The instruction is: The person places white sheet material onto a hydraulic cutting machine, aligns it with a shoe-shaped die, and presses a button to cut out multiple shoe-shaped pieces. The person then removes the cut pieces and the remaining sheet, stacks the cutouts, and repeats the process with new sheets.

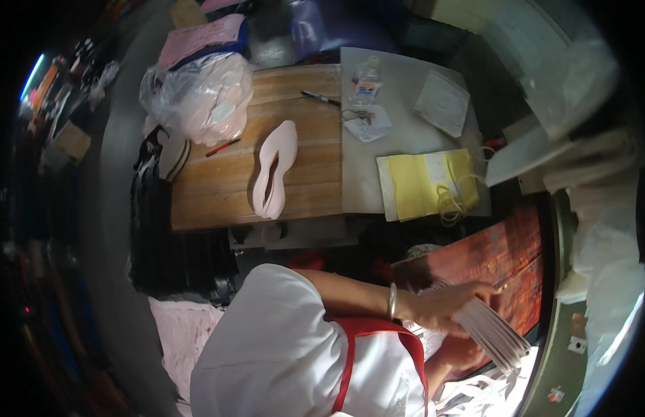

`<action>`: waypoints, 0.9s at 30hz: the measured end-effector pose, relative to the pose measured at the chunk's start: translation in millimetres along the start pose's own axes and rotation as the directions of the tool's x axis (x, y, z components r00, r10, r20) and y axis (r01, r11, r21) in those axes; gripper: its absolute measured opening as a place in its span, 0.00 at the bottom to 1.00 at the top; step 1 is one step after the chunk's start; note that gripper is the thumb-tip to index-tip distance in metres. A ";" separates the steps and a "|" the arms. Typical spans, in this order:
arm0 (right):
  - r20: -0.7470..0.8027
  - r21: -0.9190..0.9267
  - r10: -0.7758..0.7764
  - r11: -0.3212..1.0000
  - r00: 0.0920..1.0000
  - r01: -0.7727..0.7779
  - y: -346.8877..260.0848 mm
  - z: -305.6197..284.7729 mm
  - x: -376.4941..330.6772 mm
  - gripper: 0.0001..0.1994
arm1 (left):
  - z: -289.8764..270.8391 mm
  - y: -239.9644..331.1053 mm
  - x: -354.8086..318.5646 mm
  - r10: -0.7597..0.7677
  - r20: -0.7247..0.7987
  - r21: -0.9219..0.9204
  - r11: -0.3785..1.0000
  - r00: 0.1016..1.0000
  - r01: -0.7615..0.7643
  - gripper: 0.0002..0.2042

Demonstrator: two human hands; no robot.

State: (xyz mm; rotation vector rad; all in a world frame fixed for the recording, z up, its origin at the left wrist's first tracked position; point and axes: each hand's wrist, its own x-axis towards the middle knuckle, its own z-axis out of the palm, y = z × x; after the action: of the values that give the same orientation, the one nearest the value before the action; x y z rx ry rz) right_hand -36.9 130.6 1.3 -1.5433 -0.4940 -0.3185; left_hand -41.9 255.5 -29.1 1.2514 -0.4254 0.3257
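My left hand (444, 309) grips a stack of white sheets (490, 333), fingers curled over its top. My right hand (461, 356), just beneath, appears to support it; its grip is unclear.

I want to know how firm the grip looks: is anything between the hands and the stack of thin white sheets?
Nothing visible. The left hand lies directly on top of the stack of white sheets; the right hand is beneath it, mostly hidden.
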 end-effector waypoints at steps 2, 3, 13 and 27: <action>0.045 0.028 -0.037 0.999 0.998 0.036 -4.8 33.1 3.2 0.48 | -26.6 9.2 -7.4 -0.046 -0.052 -0.011 0.999 0.998 0.045 0.39; 0.063 0.047 -0.053 0.998 0.997 0.050 -7.2 49.5 6.3 0.48 | -38.7 17.0 -10.7 -0.114 -0.073 0.003 0.993 0.991 0.114 0.37; 0.495 0.122 0.119 0.971 0.861 -0.204 7.0 140.2 17.5 0.50 | -168.5 115.5 -121.0 0.161 -0.617 0.256 0.967 0.770 0.003 0.27; 0.596 -0.159 0.555 0.790 0.581 -0.592 34.8 154.1 -10.2 0.38 | -386.4 76.5 -203.7 -0.515 -0.857 -0.382 0.610 -0.019 0.694 0.27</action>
State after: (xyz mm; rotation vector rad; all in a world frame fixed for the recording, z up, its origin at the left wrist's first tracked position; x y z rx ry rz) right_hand -44.5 283.2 -40.1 -1.6434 -0.4596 0.7481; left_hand -205.1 646.3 -160.4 1.0447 1.2755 0.2487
